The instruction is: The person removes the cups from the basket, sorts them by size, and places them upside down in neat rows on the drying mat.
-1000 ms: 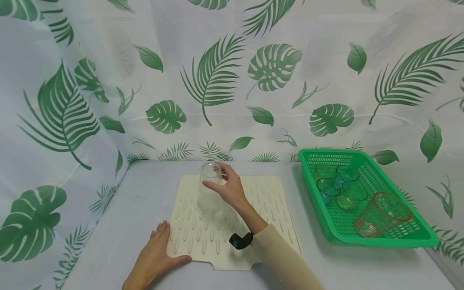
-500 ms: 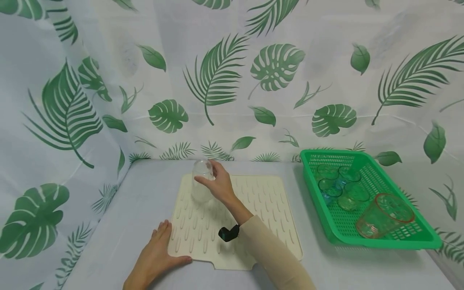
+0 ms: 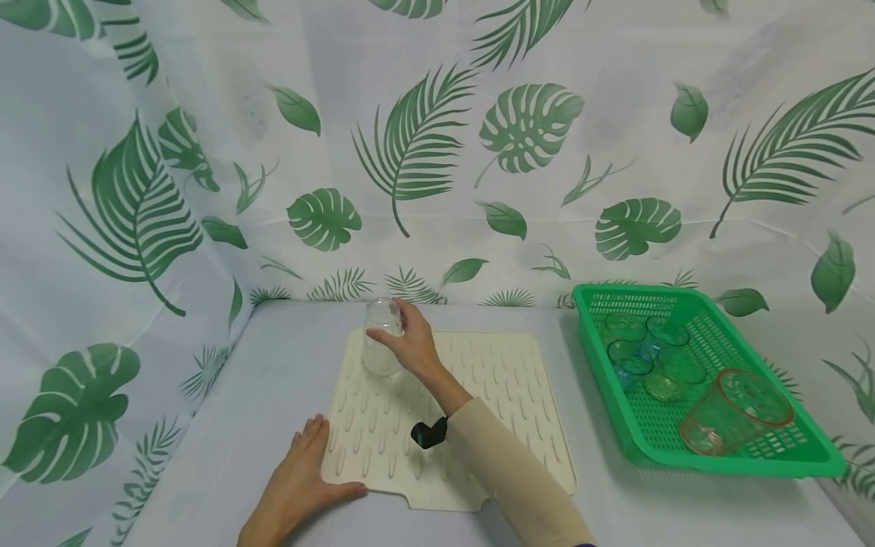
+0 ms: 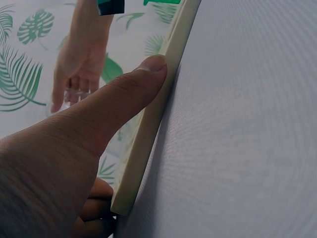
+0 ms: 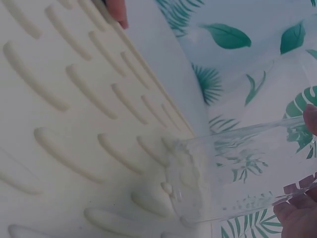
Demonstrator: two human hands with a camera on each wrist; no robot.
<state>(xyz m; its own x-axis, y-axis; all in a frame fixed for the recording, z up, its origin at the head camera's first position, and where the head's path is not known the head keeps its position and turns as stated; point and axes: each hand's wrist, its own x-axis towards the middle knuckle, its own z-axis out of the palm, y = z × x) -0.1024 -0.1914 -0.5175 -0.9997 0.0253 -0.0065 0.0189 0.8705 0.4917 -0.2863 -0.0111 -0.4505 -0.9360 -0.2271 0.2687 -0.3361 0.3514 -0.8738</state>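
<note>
A tall clear drinking glass [image 3: 380, 357] stands upright at the far left corner of a cream ridged drying mat [image 3: 495, 387]. My right hand [image 3: 412, 343] grips its upper part, thumb on the near side and fingers behind. In the right wrist view, the lower end of the glass [image 5: 190, 183] touches the ridged mat [image 5: 74, 148]. At the mat's near left corner rests my left hand [image 3: 294, 479], fingers along the left edge and thumb along the front edge. The left wrist view shows the straight thumb [image 4: 133, 87] against the mat's side [image 4: 143, 148].
To the right stands a green perforated basket [image 3: 615, 425]. Several small tinted glasses [image 3: 677, 368] and one larger red-rimmed tumbler [image 3: 734, 414] are inside. A leaf-patterned curtain [image 3: 437, 258] rises behind the white-covered table [image 3: 273, 380].
My right hand has moved the glass left and lowered it onto the mat's far left corner, with little movement in the last half second. The left hand has stayed at the near corner.
</note>
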